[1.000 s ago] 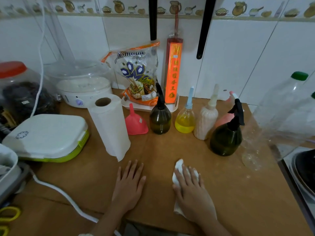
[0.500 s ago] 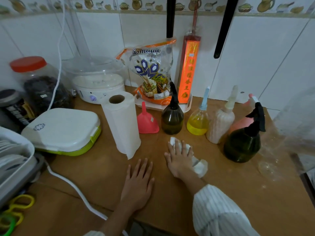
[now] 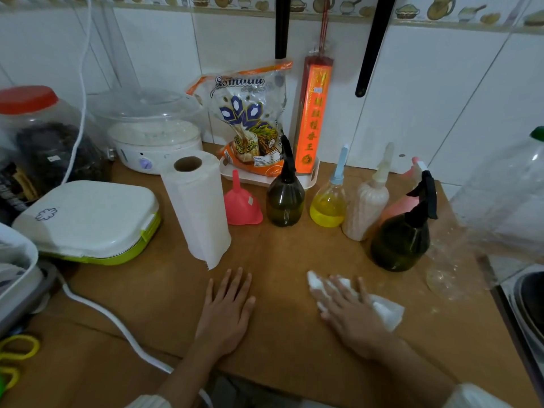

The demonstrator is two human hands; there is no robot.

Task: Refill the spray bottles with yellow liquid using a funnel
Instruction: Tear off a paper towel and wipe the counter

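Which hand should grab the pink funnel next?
Left, probably. The left hand lies flat and empty on the table, on the same side as the pink funnel. The right hand presses a paper towel and is farther off.

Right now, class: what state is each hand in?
Left hand: open, flat on the table.
Right hand: open, pressing a paper towel.

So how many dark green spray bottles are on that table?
2. One dark spray bottle stands beside the pink funnel; the other stands further right, in front of a pink bottle. None seems hidden.
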